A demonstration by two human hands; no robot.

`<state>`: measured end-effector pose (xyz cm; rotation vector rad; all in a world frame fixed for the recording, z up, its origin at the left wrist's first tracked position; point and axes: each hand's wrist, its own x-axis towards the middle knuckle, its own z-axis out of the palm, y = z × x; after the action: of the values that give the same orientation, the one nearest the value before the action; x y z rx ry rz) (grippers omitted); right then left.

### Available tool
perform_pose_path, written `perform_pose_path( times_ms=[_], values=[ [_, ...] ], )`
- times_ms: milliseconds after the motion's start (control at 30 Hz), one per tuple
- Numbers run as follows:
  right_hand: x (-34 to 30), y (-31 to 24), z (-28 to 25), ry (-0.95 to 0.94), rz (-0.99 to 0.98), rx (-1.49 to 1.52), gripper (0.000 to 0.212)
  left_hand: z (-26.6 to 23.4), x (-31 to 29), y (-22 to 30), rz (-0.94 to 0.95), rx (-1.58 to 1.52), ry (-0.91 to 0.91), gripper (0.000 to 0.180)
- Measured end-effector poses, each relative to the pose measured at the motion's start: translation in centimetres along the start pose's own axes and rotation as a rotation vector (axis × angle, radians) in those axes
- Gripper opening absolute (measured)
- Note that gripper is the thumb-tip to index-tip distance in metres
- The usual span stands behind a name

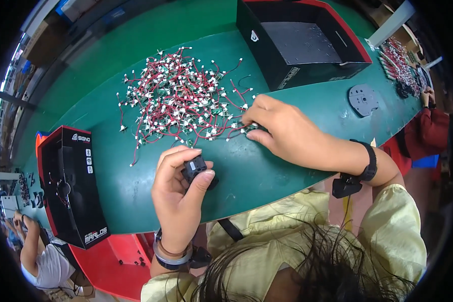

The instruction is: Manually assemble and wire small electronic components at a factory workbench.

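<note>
My left hand (178, 194) holds a small black plastic part (196, 168) between thumb and fingers, just above the near edge of the green table (267, 171). My right hand (282, 128) reaches to the near right edge of a large pile of red wires with white connectors (178, 100). Its fingertips pinch one wired connector (251, 126) at the pile's rim. Both wrists wear dark bands.
An open black and red box (302, 43) stands at the far right, another black box (70, 186) at the near left. A grey round plate (363, 99) lies at the right. Other people sit at the right (428, 126) and lower left (40, 256), with more wire piles.
</note>
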<state>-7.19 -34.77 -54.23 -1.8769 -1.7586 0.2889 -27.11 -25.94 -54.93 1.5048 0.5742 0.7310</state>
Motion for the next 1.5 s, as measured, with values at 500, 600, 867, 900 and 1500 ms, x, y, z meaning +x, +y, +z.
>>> perform_pose_path(
  times_ms=[500,600,867,900,1500],
  values=[
    [0.2,0.6,-2.1,0.062,0.046,0.169,0.028,0.4,0.8,0.8,0.192,0.511,0.151,0.030],
    [0.4,0.9,-1.8,0.092,0.082,0.215,0.031,0.6,1.1,0.9,0.166,0.509,0.144,0.029],
    [-1.9,0.5,-3.1,0.145,0.000,0.130,0.028,-0.6,0.7,1.5,0.070,0.537,0.265,0.018],
    [-2.0,0.3,-2.8,0.154,0.003,0.123,0.028,-0.9,0.8,1.8,-0.006,0.568,0.250,0.018],
    [0.4,-1.5,-1.5,-0.133,0.031,-0.037,0.019,-2.2,2.0,1.0,0.070,0.606,0.177,0.025]
  ],
)
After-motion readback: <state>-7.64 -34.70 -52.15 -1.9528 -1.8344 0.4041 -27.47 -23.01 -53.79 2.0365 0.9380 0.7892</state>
